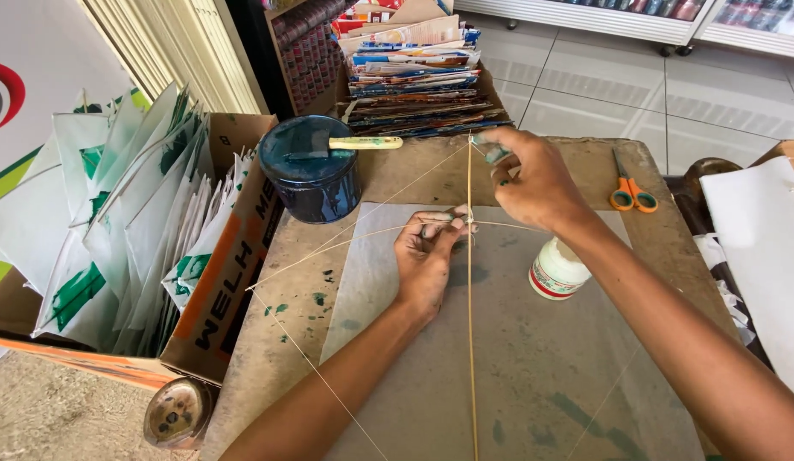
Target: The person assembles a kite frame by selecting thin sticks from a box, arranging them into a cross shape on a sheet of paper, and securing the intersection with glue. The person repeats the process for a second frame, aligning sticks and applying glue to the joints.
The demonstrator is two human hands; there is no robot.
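Pinching the point where two thin sticks crossed, the left hand (427,256) pressed down on the joint, fingers closed around it so the crossing (468,218) could not slip. The upright stick (472,341) ran straight toward the person from that joint, and the bowed stick (346,243) curved away to the left of it, both lying over a sheet of pale paper (534,358) spread on the counter (397,171). Beyond the joint, the right hand (534,183) was clenched lightly on the top end of the upright stick, seemingly holding fine thread taut there; the thread itself was too thin to follow for certain. Holding one point down and pulling at another probably kept the frame square while the binding was made.

To the right of the joint stood a small white glue pot (557,269), close enough to reach without letting go. Farther right lay orange-handled scissors (632,192). Left of the joint and further back sat a dark blue tin (316,175) with a brush (363,143) across its lid, kept off the paper. A cardboard box (230,282) of folded white and green sheets stood beside the counter, left of the joint.
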